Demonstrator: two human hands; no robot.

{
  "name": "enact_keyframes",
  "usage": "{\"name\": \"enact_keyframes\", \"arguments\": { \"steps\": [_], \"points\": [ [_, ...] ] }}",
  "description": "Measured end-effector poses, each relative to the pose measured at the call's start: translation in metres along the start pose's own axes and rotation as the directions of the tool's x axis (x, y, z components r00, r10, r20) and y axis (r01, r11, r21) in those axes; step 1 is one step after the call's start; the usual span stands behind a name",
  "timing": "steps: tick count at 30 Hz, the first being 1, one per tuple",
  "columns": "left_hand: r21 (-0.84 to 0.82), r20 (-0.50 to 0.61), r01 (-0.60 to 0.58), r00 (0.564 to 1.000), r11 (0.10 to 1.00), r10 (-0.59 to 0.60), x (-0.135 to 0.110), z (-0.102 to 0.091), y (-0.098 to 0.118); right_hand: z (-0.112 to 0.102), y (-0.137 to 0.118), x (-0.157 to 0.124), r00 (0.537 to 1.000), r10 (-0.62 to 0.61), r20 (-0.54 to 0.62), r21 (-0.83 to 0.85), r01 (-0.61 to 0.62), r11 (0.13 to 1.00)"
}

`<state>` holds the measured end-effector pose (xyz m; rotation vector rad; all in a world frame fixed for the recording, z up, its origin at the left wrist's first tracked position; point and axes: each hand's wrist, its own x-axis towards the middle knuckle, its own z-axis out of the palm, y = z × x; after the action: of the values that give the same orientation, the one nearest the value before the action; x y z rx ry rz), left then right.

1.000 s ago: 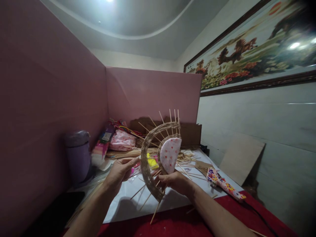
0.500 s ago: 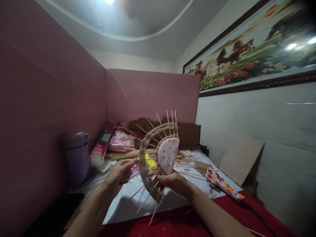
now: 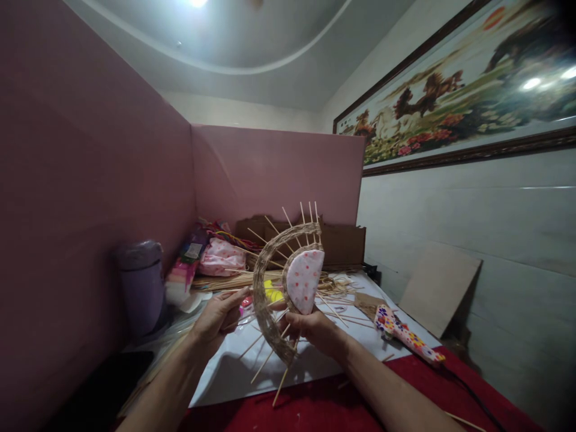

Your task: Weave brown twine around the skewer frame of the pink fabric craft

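A half-round woven piece (image 3: 265, 312) is held up over the table, its twisted brown cord wound around thin wooden sticks that stick out like rays. At its core sits a half-circle pad (image 3: 306, 281) covered in white cloth with red-pink spots. My right hand (image 3: 315, 329) is closed around the lower part, by the pad's bottom end, with its fingers partly hidden behind the sticks. On the left side, my left hand (image 3: 222, 312) pinches the outer end of one of the sticks, close to the woven arc.
A flower-patterned glue gun (image 3: 407, 342) with a cord lies at right. Loose sticks (image 3: 333, 312), a yellow item (image 3: 273, 292) and a cardboard piece (image 3: 369, 305) are on the white-and-red tabletop. Behind stand a spotted cloth bundle (image 3: 222, 258), cardboard (image 3: 342, 249) and a purple container (image 3: 140, 294).
The woven piece has shifted slightly to the left and turned a little, together with my right hand. My left hand stays almost in place at the stick.
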<state>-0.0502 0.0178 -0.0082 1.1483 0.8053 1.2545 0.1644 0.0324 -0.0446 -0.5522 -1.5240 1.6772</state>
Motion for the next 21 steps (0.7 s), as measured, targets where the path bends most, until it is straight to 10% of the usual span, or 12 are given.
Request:
{"name": "enact_keyframes", "arguments": {
  "steps": [21],
  "points": [
    [-0.061,0.008,0.032,0.999,0.998,-0.032,-0.0006,-0.0023,-0.0018,0.0035,0.0013,-0.0015,0.999,0.035,0.013,0.058,-0.035,0.998]
  ]
}}
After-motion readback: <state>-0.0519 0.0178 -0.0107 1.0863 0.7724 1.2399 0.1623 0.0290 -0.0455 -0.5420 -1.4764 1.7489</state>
